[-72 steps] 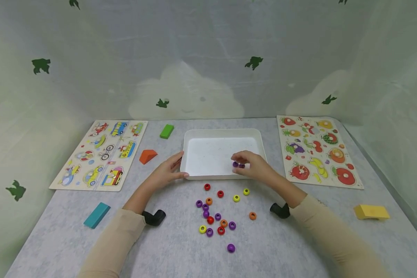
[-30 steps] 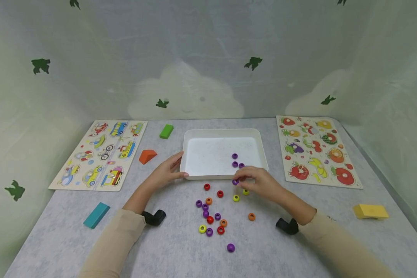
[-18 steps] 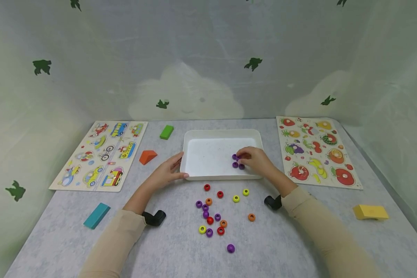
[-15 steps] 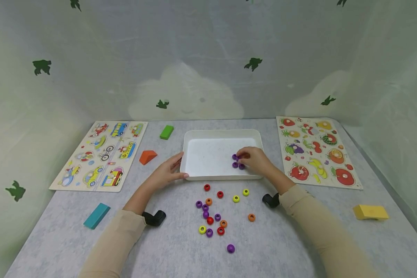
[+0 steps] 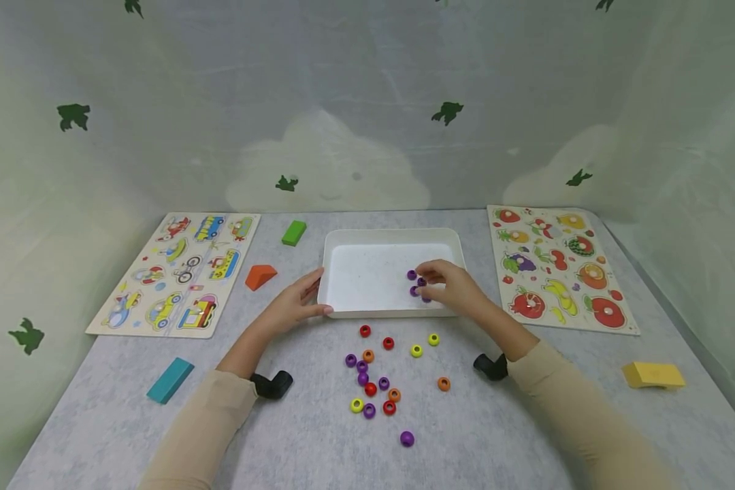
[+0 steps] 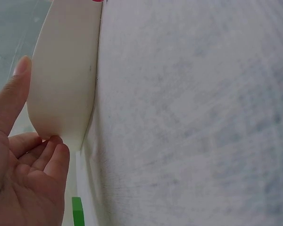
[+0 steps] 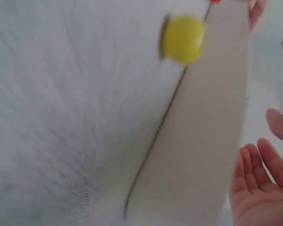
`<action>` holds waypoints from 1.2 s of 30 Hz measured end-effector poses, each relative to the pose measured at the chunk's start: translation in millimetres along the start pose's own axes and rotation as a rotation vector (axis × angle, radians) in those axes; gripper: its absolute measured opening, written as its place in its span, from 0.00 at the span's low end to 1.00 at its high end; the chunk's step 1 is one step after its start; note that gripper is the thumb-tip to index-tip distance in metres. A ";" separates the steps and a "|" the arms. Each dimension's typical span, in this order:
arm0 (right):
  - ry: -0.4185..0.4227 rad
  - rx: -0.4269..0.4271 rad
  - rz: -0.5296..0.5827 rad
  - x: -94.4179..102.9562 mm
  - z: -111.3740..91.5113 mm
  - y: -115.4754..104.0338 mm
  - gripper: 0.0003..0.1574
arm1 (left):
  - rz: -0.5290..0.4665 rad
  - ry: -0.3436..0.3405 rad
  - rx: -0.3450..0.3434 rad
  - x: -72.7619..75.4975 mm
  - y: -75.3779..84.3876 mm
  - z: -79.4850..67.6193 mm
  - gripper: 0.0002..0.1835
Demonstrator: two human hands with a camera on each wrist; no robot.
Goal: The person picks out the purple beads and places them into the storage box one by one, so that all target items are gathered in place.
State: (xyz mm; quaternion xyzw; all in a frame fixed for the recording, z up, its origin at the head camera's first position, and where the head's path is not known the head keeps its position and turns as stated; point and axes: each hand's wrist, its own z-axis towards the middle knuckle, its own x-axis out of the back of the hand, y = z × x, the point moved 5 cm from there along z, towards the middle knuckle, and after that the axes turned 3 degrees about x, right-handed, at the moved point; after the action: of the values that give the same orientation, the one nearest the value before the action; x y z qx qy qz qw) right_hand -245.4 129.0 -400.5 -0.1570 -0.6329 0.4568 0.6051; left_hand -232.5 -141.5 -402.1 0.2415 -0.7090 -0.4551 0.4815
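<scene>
My left hand (image 5: 292, 300) holds the front left corner of the shallow white tray (image 5: 392, 314). In the left wrist view, its thumb lies at the rim and its bent fingers rest against the tray's end wall. My right hand (image 5: 450, 289) is over the tray's right side, thumb and fingers parted, holding nothing. Several purple beads (image 5: 412, 275) lie grouped in the tray at its fingertips, partly covered by them. The right wrist view shows this hand (image 7: 264, 188) beyond the tray wall, palm visible.
Loose purple, red (image 5: 388, 343), orange (image 5: 444, 384) and yellow beads (image 5: 433, 339) are scattered before the tray. A vehicle puzzle board (image 5: 177, 275) lies left, a fruit one (image 5: 557, 269) right. Green (image 5: 293, 233), orange (image 5: 260, 276), teal (image 5: 170, 380) and yellow blocks (image 5: 654, 374) sit around.
My right hand carried a purple bead from in front of the tray into it, let it go beside the others, and has drawn back slightly with fingers spread. My left hand stayed put.
</scene>
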 end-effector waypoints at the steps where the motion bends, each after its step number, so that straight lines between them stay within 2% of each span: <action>1: 0.000 0.035 0.027 0.6 -7.1 -6.9 0.24 | 0.004 0.001 -0.001 0.0 0.5 0.2 0.43; 5: -0.028 0.169 0.113 1.6 -40.5 -43.5 0.23 | 0.013 0.007 -0.001 0.3 2.1 0.7 0.43; 9: -0.112 0.258 0.150 -6.2 -72.7 -72.7 0.23 | 0.012 0.007 -0.005 0.2 3.0 0.8 0.43; 12: -0.204 0.280 0.173 -22.8 -92.3 -70.5 0.25 | 0.013 0.006 0.004 0.0 3.0 0.8 0.43; 18: -0.429 0.248 0.200 -60.0 -123.2 -58.7 0.25 | 0.016 0.008 0.018 0.3 2.2 1.1 0.44; 23: -0.540 0.308 0.186 -80.3 -138.6 -58.1 0.19 | 0.025 0.011 0.016 0.5 -0.4 1.2 0.44; 30: -0.567 0.334 0.117 -89.8 -144.2 -60.4 0.10 | 0.026 0.011 0.018 0.2 -2.6 1.2 0.44; 33: -0.541 0.320 0.114 -87.2 -141.0 -61.3 0.09 | 0.014 0.008 0.013 0.2 -2.4 1.1 0.44; 36: -0.470 0.307 0.120 -77.5 -130.8 -61.4 0.10 | 0.002 0.005 0.009 0.1 -1.5 0.9 0.44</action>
State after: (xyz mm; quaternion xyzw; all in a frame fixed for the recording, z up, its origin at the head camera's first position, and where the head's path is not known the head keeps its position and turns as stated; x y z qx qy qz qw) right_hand -87.8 88.7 -421.2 0.0096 -0.6688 0.6061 0.4304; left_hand -233.5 -141.9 -403.5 0.2441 -0.7099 -0.4510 0.4827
